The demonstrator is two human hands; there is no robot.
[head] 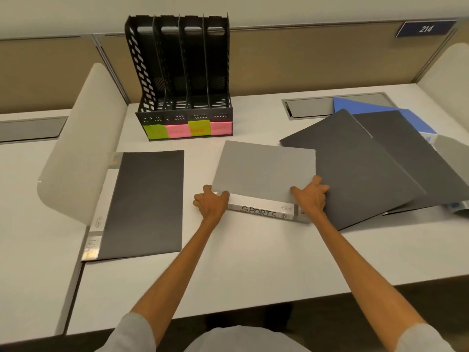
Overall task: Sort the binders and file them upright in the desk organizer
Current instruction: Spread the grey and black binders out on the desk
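Grey SPORTS binder (264, 168) at bench (253, 262) centre, spine facing person. Left grip (212, 200) curled round spine's left end, right grip (311, 196) clutching right end: both holding it. Black desk organizer (182, 80) upright behind. Dark binder (147, 201) flat left; binder pile (368, 161) right.

A white desk (253, 262) backs onto tan partition panels (304, 59) (a blue sign (425, 28) reads 214), flanked by curved white dividers (83, 138).

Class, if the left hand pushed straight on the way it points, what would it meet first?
The left hand grips the light grey SPORTS binder, so that comes first; beyond it, probably bare white desk beside the black slotted organizer.
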